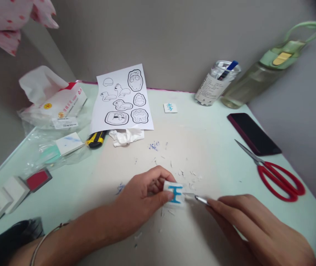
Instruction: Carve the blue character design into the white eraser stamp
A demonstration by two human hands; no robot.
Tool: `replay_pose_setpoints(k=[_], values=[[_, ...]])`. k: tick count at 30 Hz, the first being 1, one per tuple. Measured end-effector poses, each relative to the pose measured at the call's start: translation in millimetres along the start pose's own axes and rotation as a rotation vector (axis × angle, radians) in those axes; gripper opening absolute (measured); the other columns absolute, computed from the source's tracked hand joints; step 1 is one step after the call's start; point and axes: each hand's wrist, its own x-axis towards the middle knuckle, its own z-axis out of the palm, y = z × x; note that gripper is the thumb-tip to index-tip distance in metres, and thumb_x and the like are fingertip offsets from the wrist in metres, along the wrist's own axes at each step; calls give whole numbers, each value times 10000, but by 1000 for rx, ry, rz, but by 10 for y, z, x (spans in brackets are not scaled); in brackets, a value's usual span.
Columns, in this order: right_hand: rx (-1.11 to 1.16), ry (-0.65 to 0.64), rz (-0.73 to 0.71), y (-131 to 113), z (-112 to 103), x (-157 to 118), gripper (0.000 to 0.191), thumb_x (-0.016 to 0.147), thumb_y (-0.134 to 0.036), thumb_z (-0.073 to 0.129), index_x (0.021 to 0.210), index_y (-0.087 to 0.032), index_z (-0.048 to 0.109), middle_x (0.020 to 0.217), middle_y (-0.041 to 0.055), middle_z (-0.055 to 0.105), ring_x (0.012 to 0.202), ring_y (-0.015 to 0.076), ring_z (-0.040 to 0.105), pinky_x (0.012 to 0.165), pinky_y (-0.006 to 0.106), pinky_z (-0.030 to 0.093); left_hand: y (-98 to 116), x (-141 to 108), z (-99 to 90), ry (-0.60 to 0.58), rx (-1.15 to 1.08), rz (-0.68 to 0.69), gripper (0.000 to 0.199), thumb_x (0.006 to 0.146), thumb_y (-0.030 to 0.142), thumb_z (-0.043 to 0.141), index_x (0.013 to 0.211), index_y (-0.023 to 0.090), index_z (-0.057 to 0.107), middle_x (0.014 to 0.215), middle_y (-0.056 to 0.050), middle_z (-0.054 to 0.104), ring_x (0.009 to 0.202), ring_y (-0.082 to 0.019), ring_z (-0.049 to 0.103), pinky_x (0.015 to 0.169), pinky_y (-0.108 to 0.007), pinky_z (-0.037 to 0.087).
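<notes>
The left hand (141, 199) pinches a small white block (175, 193) with a blue figure on its face, thumb and fingers clamped on its left side, pressing it to the table (218, 147). The right hand (254, 225) grasps a thin carving tool (199, 198) like a pen, its metal tip touching the block's right edge.

The likeliest trouble is a slip: the blade points toward the left thumb, which sits just beside the cut, so a push that breaks free of the soft material could run into the fingertips. The block is small and held from one side only, so it could twist under the tool and spoil the blue lines. White shavings (188, 173) lie scattered just beyond the grip and could get under the block and tilt it.

Far beyond the right hand stands a clear jar (216, 85) with pens or tools in it, one blue-capped, and beside it a green bottle (260, 70) partly filled with pale liquid. Far to the left, a tissue pack (55, 99) has a sheet pulled up. Red scissors (277, 175) lie to the right, well apart from the hands.
</notes>
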Motion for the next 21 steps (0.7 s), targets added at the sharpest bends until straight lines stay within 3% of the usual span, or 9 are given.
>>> replay_pose_setpoints(k=[4,7,10,15,18,21], values=[[296,-13,245,81,-4,26,112,884,-280,573,976,-258,634,849,13,678,707,154,650,546,188,495,-4,7,-22,42,-46,-3,164,835,250,618,967,185,545,745,36,525,676,-101,474,652,-232,371],[568,-159,470,62,8,78,215,873,-377,579,1045,-261,637,819,5,687,699,162,659,564,190,516,-9,1,26,3,-137,-17,168,813,238,637,911,177,515,806,14,560,697,-105,489,659,-240,371],[831,-308,609,-31,35,151,299,853,-446,584,1072,-255,655,748,4,635,665,163,612,589,227,513,-5,-19,110,-55,-244,-8,180,795,216,645,870,168,489,802,7,568,734,-115,508,687,-248,380],[949,-412,688,-162,62,240,299,831,-501,598,777,-215,665,674,-7,509,619,134,438,532,220,385,21,-59,162,-65,-143,-2,151,771,210,654,854,153,542,792,-5,590,743,-128,527,707,-262,400],[960,-417,734,-164,56,259,333,824,-526,594,739,-206,632,665,-13,453,613,129,378,512,220,338,28,-61,136,-34,-44,14,116,783,219,640,850,145,581,763,-3,588,722,-124,526,704,-257,409],[947,-423,725,-160,52,268,326,813,-524,606,749,-206,634,661,-16,431,612,130,357,516,226,317,26,-47,129,-18,-79,29,142,776,224,639,876,147,574,758,6,563,709,-118,510,691,-249,421]])
